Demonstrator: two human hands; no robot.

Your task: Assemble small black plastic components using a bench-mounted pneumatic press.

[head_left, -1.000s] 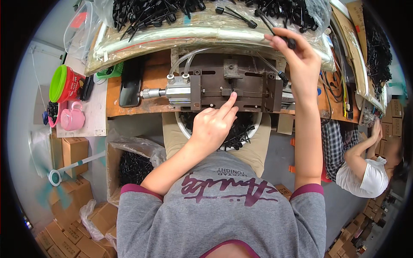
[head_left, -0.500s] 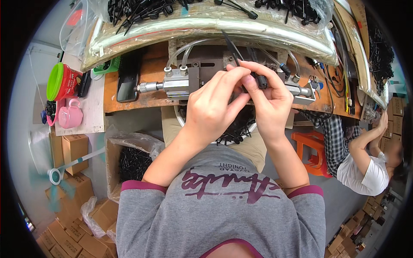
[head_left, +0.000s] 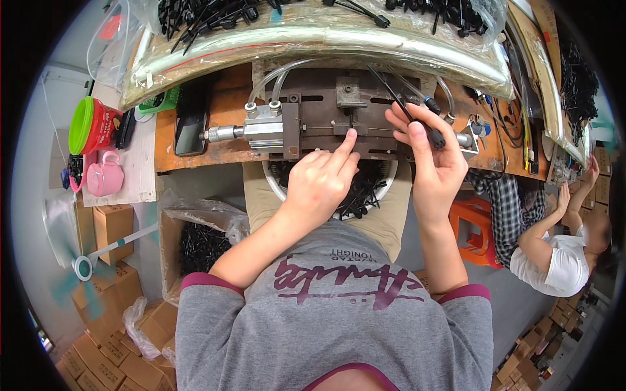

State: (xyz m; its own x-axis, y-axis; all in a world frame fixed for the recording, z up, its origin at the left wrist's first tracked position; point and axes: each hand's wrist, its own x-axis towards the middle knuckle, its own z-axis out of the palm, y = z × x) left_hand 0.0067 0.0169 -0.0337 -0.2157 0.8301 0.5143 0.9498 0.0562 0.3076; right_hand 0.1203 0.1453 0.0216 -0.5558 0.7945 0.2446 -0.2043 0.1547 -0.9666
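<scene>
My left hand (head_left: 321, 186) has its index finger stretched out to the middle of a dark metal clamping fixture (head_left: 317, 142), the fingertip touching at a small dark pin there. No object shows in that hand. My right hand (head_left: 433, 156), raised to the right of the fixture, grips a long thin black plastic stem with a knobbed end (head_left: 435, 138) between thumb and fingers. The stem slants up and left from the hand. Silver air cylinders (head_left: 263, 132) flank the fixture, the right one partly hidden behind my right hand.
Black plastic parts (head_left: 208, 16) lie on a plastic-wrapped tray (head_left: 313, 40) at the back. More fill a bowl (head_left: 393, 179) on my lap and a carton (head_left: 173, 260). A phone (head_left: 191, 127) and pink cup (head_left: 105, 176) stand left. Another person (head_left: 554, 254) sits at right.
My hands were together over the fixture around the black stems. They have parted: the left reaches down to the fixture, and the right has moved right, holding the stem.
</scene>
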